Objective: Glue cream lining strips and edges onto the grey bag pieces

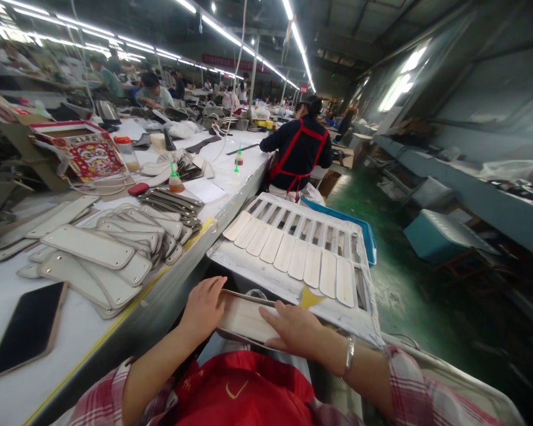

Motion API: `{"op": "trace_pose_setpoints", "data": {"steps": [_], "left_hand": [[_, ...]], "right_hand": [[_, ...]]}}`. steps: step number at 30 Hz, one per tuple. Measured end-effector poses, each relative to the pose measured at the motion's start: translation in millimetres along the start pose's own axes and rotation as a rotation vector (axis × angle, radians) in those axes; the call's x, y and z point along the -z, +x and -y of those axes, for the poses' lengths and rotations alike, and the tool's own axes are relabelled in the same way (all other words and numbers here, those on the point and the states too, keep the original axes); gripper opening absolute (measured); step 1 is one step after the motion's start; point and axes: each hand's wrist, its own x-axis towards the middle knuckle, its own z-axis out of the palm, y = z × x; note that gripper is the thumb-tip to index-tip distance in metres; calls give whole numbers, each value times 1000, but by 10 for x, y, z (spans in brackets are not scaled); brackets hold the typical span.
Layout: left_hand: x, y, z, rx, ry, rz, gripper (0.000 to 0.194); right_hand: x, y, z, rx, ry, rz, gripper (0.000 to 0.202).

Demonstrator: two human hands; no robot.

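Above my lap, a long pale strip with dark edges [245, 318], perhaps leather, lies between my two hands. My left hand [204, 309] grips its left end, the fingers curled over the far edge. At the other end, my right hand [293, 329] holds the strip with thumb and fingers over its face. Whether it is one piece or a stack, I cannot tell. Just beyond my hands, a slatted rack [288, 222] carries a row of similar pale strips with rounded ends [273, 247].
To the left, a white-covered table [89, 361] bears a pile of pale strips with metal studs [89, 245], a phone [29, 328], a green-tipped glue bottle [176, 182] and a patterned box [86, 152]. A co-worker [299, 148] sits beyond the rack. A blue bin [368, 236] is behind it.
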Motion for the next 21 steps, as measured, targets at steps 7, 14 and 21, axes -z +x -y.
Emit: {"op": "trace_pose_setpoints", "data": {"steps": [7,14,21], "left_hand": [[-219,-179,-658,-410,182,467,33],[-294,-158,-599,-511,311,584,45],[-340,27,-711,-757,374,652,78]], "right_hand": [[155,41,-97,44,158,26,63],[-192,-595,-687,-479,1098,135,46],[-811,-861,-454,-513,1557,120,48]]}}
